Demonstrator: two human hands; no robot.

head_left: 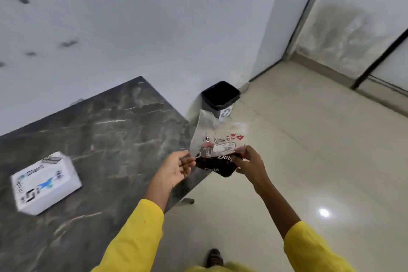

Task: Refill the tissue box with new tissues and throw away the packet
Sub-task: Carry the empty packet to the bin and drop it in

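Packet (218, 146) looks like limp, featherlight film, so your right hand (251, 165) pinching its 4 o'clock edge is plenty; can't tell if your left hand (174, 170) grips.

The dark marbled bench (114, 130) stood with its far edge against the white wall (154, 28). A white tissue box (46, 183) lay on it, askew and well apart from its right edge. On the pale tiled floor (309, 161) a black bin (220, 97) stood near the bench's far right corner.

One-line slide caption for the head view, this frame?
Empty tissue packet pinched by the right hand, left hand at its edge, black bin ahead; tissue box on the table.
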